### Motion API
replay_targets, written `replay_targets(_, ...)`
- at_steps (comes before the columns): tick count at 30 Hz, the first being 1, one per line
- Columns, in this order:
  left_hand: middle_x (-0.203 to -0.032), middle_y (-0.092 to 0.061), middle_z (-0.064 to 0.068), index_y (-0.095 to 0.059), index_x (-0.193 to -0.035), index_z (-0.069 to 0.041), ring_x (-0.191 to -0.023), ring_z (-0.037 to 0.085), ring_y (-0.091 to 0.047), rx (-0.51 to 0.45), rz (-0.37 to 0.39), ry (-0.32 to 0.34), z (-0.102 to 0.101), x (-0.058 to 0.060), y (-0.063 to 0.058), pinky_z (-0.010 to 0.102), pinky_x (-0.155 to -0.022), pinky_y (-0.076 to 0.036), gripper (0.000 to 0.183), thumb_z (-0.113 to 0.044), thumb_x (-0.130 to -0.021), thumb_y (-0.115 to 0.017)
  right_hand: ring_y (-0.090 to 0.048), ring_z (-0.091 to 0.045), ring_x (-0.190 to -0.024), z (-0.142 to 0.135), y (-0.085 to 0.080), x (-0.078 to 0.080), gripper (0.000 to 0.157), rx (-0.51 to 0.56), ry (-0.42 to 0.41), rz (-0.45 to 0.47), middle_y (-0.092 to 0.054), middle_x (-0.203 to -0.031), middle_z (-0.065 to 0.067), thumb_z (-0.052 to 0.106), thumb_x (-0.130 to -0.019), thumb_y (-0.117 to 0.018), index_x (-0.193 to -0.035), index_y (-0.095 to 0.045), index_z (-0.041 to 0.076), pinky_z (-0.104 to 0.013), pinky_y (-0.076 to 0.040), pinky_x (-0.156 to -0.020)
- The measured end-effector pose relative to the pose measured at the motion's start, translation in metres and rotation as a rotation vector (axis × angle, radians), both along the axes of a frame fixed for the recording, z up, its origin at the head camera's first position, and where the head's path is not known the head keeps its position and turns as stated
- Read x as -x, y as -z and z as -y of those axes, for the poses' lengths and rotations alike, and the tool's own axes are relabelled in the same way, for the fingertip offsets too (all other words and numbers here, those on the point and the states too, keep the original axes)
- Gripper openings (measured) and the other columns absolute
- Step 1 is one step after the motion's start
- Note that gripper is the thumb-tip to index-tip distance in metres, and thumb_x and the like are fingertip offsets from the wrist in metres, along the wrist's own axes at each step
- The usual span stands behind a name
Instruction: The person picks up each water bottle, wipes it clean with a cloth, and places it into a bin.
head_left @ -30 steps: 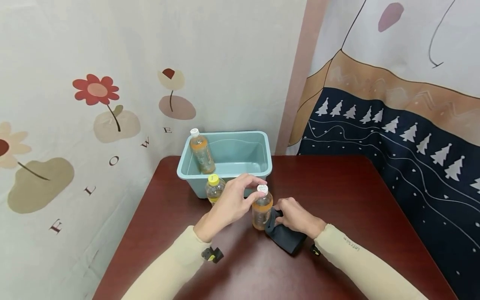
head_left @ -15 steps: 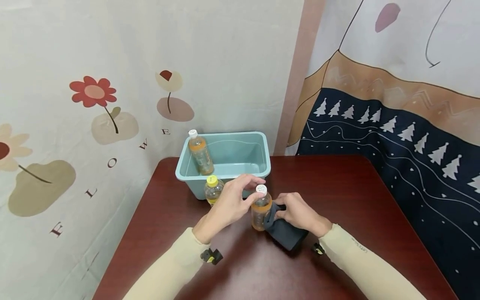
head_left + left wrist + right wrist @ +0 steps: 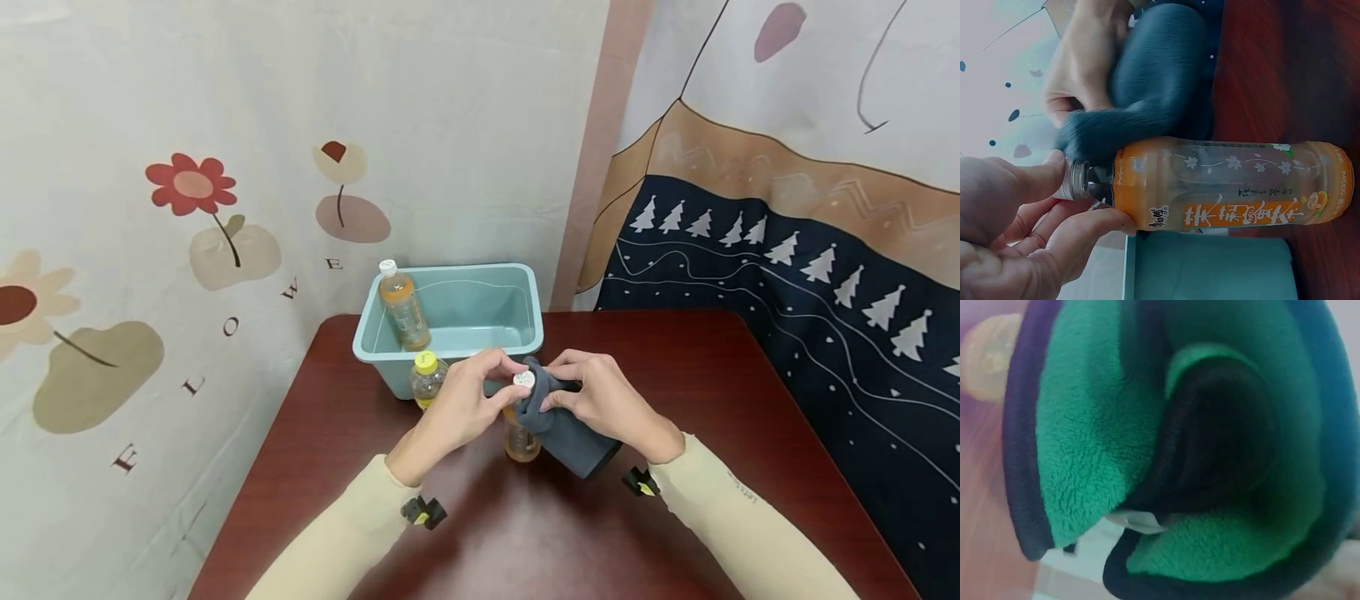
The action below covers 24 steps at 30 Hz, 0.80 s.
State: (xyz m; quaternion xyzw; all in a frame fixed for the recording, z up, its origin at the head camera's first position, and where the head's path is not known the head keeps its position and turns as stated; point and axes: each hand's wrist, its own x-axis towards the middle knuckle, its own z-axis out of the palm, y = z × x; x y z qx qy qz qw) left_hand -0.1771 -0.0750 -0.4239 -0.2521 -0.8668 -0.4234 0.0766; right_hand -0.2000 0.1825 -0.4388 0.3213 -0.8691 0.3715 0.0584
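My left hand pinches the white cap of an upright plastic drink bottle between thumb and fingers. In the left wrist view that bottle shows an orange label with white flowers, and the left fingers lie along its neck. My right hand grips a folded dark grey cloth against the bottle's neck and shoulder, on its right side. The right wrist view is filled by the cloth, whose fleecy inner side looks green with a dark edging.
A light-blue plastic bin stands at the back of the dark red table, with a white-capped bottle leaning inside. Just in front of the bin is a yellow-capped bottle, partly behind my left hand. Printed curtains hang behind.
My right hand has moved up with the cloth, from the bottle's side to its neck near the cap. The left hand stays on the cap.
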Motion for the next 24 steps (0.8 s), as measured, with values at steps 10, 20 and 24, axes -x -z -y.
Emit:
replay_targets(10,-0.129,-0.084,0.007,-0.079,-0.120,-0.014,-0.116,0.028,-0.086,0.013,0.021,-0.004,-0.0007,-0.0014,0.0002,0.049,-0.096,-0.073,0.021,-0.017,-0.103,-0.091,-0.077,-0.013,-0.095,0.0038,-0.0035,-0.0030,0.038,-0.030,0.000,-0.036,-0.082,-0.116,-0.003,0.009,-0.091,-0.101,-0.128,-0.090,0.007,-0.027,-0.070,-0.084)
replay_targets(20,-0.127,-0.084,0.006,-0.078,-0.122,-0.014,-0.115,0.026,-0.086,0.025,0.018,-0.007,0.0004,-0.0035,-0.0015,0.043,-0.097,-0.072,0.022,-0.018,-0.104,-0.090,-0.076,-0.014,-0.097,0.0017,-0.0030,-0.0015,0.037,-0.090,-0.025,-0.019,-0.081,-0.117,-0.006,0.011,-0.092,-0.100,-0.127,-0.090,0.005,-0.031,-0.072,-0.085)
replay_targets(24,-0.130,-0.084,0.006,-0.078,-0.123,-0.014,-0.116,0.027,-0.086,0.021,0.014,-0.009,0.0001,-0.0051,-0.0019,0.047,-0.101,-0.072,0.022,-0.019,-0.105,-0.090,-0.078,-0.014,-0.097,-0.0005,0.0004,-0.0013,0.033,-0.130,-0.017,-0.004,-0.082,-0.116,-0.006,0.009,-0.093,-0.100,-0.124,-0.091,0.005,-0.032,-0.073,-0.086)
